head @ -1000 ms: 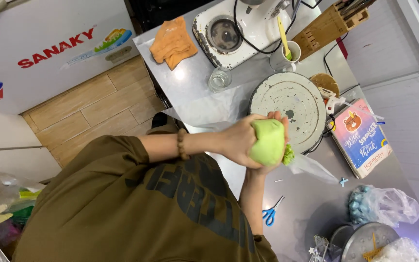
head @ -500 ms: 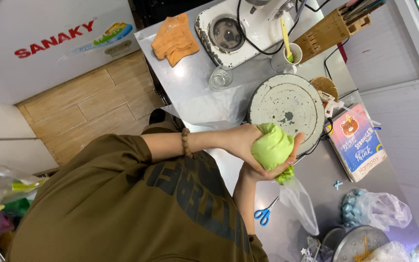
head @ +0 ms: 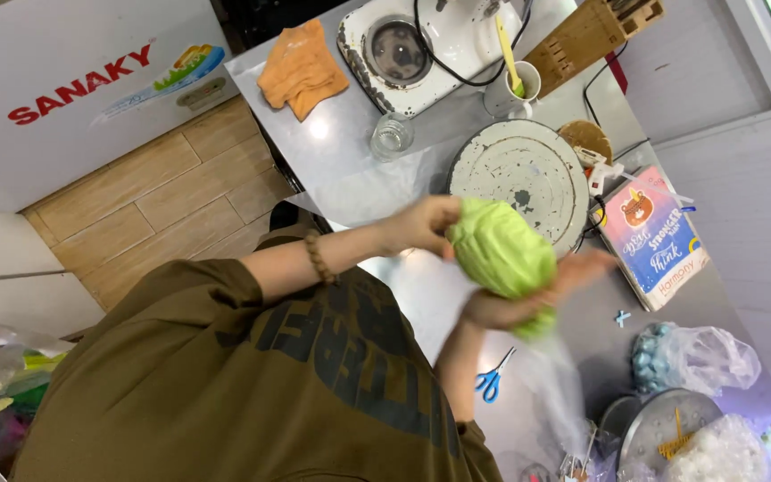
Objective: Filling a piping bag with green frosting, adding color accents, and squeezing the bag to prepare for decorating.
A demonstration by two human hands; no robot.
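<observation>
Your hands, left (head: 421, 225) and right (head: 528, 299), clasped the soft green bag (head: 501, 250) above the counter (head: 350, 170); it looked light, squashy, best cupped underneath

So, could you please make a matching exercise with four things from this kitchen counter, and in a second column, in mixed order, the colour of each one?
Things:
1. cloth near the stove
2. soft lump held between both hands
3. scissors handles
4. round turntable

Colours:
A. blue
B. white, with worn patches
C. orange
D. light green

Pairs: 1-C, 2-D, 3-A, 4-B
</observation>
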